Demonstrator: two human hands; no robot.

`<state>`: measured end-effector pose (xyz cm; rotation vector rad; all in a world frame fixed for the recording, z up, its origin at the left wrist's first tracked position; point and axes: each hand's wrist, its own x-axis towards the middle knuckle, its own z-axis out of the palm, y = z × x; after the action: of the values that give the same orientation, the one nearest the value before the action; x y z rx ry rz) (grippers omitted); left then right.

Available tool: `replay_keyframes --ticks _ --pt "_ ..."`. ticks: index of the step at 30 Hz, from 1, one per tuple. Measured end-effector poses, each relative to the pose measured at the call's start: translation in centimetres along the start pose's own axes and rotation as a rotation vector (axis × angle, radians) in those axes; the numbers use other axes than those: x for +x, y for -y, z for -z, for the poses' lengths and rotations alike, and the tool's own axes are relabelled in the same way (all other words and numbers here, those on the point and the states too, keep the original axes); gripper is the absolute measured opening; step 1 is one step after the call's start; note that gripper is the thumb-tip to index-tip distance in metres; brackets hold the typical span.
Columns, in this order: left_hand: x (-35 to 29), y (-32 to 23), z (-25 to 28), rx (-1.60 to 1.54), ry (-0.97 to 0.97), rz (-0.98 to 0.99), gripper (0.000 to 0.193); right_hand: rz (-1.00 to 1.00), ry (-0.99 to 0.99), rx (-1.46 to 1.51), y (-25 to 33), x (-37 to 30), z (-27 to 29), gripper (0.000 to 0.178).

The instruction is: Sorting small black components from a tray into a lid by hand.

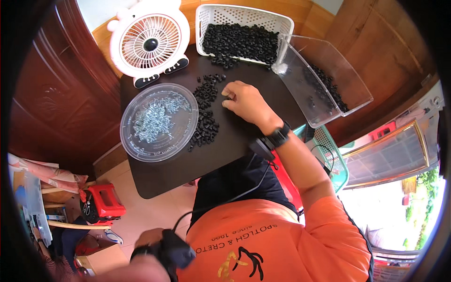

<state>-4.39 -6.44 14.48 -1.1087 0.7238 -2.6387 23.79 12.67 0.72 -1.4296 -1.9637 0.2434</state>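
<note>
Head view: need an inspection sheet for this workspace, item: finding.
Surface: dark tabletop, rounded near corner.
Job's things: loose black pieces beside clear round tray bearing silvery parts; more black pieces in white basket and clear bin.
Clutter: pale fan, back left.
Grips: right grip beside loose pieces, fingers curled; left grip low, off the table. Contents unclear for both.
Cables: thin cord from left wrist device toward right wrist.
Surroundings: teal basket right, red item lower left.

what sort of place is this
Probably a room in a home, used as a small work corner: an animal-shaped fan, a dark table with loose black pieces, and a round tray of shiny bits.
</note>
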Motion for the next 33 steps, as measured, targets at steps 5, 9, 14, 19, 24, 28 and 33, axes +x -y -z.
replay_keyframes --ticks 5,9,14,19,24,28,33 --pt "-7.2 0.7 7.2 0.395 0.424 1.351 0.025 0.091 -0.001 0.294 8.3 -2.7 2.0 0.024" --pt "-12.0 1.2 7.0 0.418 0.45 1.844 0.029 0.253 0.009 0.33 11.7 -4.3 2.3 0.019" --pt "-14.0 0.2 8.3 0.252 0.332 2.061 0.026 0.352 0.049 0.27 12.5 -5.3 0.9 0.027" --pt "-13.5 -0.1 9.0 0.331 0.309 2.093 0.023 0.463 0.033 0.095 12.5 -4.9 -0.1 0.029" --pt "-13.0 -0.6 10.8 0.334 0.273 2.06 0.024 0.501 0.142 0.162 13.7 -3.7 -0.3 0.026" --pt "-11.8 -1.6 12.5 0.444 0.206 2.033 0.027 0.444 0.363 0.295 13.5 -1.0 -0.7 0.01" --pt "-11.2 -1.8 13.6 0.388 0.039 1.963 0.026 0.366 0.28 0.148 11.5 2.5 -5.4 0.009"
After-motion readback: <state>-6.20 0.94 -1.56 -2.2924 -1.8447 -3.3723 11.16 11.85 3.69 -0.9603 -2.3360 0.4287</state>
